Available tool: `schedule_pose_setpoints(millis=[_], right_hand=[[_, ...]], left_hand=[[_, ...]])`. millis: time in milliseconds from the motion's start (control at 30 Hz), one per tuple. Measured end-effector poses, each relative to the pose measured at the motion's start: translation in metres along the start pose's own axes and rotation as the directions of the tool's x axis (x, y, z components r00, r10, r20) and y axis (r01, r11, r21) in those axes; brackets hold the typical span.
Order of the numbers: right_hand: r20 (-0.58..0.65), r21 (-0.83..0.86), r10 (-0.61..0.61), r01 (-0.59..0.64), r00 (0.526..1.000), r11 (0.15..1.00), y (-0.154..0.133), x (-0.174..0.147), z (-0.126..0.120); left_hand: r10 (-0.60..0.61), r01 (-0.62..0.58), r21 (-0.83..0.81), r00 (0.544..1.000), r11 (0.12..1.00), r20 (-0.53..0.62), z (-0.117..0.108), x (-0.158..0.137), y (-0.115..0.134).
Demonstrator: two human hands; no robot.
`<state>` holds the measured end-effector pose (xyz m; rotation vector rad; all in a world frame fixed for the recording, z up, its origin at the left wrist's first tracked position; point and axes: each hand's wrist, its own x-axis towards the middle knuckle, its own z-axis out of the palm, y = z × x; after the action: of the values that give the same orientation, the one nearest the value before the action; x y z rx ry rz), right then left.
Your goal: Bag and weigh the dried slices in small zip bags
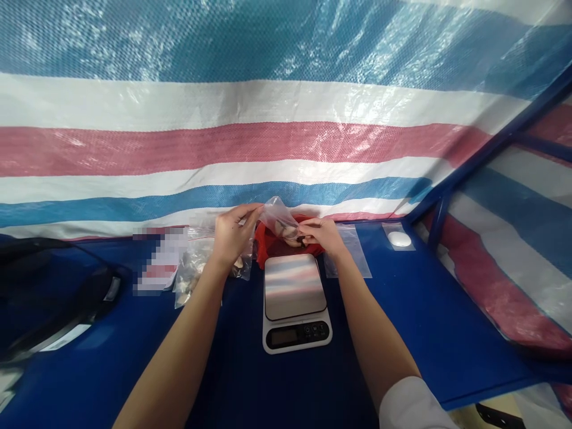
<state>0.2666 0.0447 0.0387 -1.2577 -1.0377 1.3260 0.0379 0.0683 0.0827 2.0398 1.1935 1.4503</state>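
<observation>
Behind the scale, my left hand [233,236] is closed, pinching the upper left edge of a clear plastic bag [277,213]. My right hand [325,235] is closed on the lower right side of that bag, by some pale and dark pieces whose kind I cannot make out. Beneath the bag lies a crumpled red bag [265,246], partly hidden by it and by my fingers. Between my forearms stands a white kitchen scale [295,287] with a bare metal plate and a dark display.
Clear bags of pale pieces [192,268] lie left, beside a blurred-out item [163,262]. A flat clear bag [357,256] and a small white object [399,239] are right. Black straps [67,322] cross the blue table [241,369] at left. Striped sheeting [268,143] rises behind.
</observation>
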Motion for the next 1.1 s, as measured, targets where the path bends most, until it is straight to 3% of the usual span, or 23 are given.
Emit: schedule_pose_setpoints(millis=[300, 500, 733, 1100], right_hand=[[-0.054, 0.121, 0.011, -0.005, 0.998, 0.993, -0.001, 0.002, 0.003], [-0.011, 0.034, 0.027, -0.027, 1.0, 0.999, -0.002, -0.001, 0.003], [-0.002, -0.022, 0.026, -0.026, 1.0, 0.999, 0.003, 0.001, 0.008], [-0.018, 0.138, -0.006, 0.009, 1.0, 0.99, 0.003, -0.001, 0.028]], left_hand=[[-0.066, 0.066, -0.06, 0.998, 0.996, 0.008, -0.003, 0.001, 0.002], [-0.089, 0.093, -0.075, 0.995, 0.993, 0.055, -0.002, 0.001, -0.002], [-0.089, 0.089, -0.028, 0.996, 0.996, -0.018, -0.004, 0.001, -0.004], [-0.127, 0.124, -0.034, 0.988, 0.992, -0.084, -0.009, 0.002, -0.007]])
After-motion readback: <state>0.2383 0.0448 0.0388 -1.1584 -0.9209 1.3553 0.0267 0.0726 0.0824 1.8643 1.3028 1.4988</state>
